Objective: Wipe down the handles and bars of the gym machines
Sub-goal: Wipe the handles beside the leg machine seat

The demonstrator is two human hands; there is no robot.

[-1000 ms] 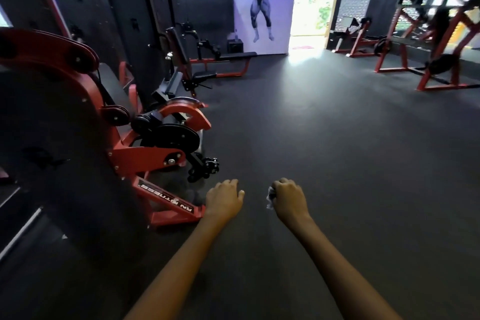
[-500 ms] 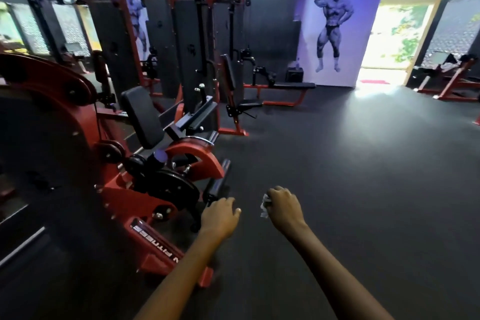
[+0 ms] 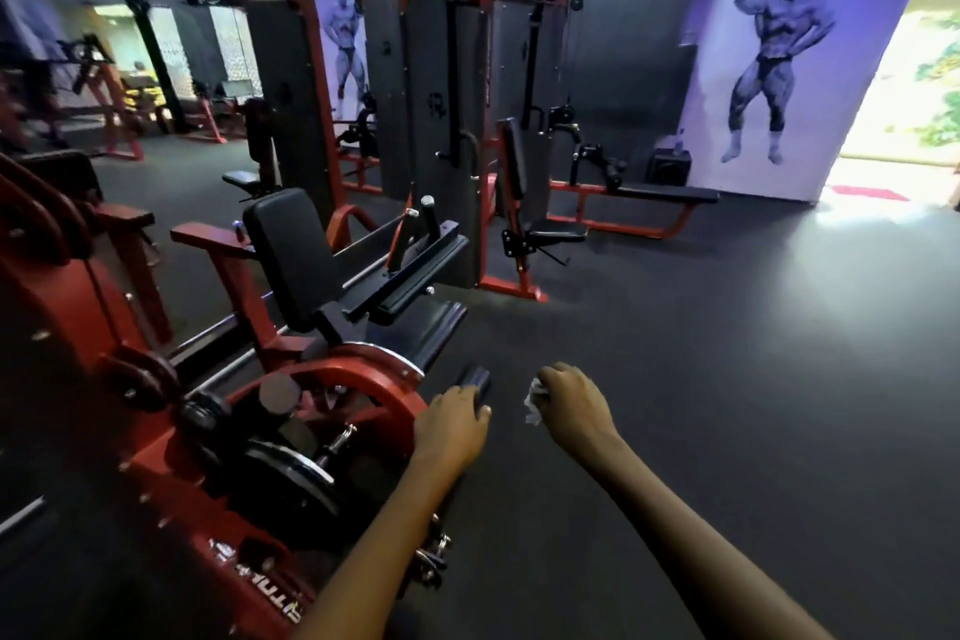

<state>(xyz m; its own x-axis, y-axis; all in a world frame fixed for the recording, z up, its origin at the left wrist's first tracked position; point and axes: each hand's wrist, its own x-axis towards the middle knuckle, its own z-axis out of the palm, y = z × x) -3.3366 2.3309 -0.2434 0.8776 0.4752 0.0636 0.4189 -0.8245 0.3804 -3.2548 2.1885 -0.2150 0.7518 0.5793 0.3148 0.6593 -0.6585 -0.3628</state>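
Observation:
A red and black leg machine (image 3: 332,379) fills the left and lower left. Its black seat back (image 3: 288,255) stands upright, with two short black handles (image 3: 418,229) beside it. A black roller pad (image 3: 475,379) sticks out near its red curved arm. My left hand (image 3: 452,424) hangs just below that pad with fingers loosely curled; whether it touches the pad I cannot tell. My right hand (image 3: 571,405) grips a small white cloth (image 3: 534,400), held over the dark floor to the right of the pad.
A tall red-framed multi-station cable machine (image 3: 467,83) with weight stacks and a low bench (image 3: 660,195) stands behind. Dark rubber floor (image 3: 727,379) stretches right toward a bright doorway (image 3: 919,94). More red machines (image 3: 104,109) sit at the far left.
My view has swung left and closer to the leg machine. Both hands moved forward with it; the left hand now sits right at the roller pad. The cloth stays in my right hand.

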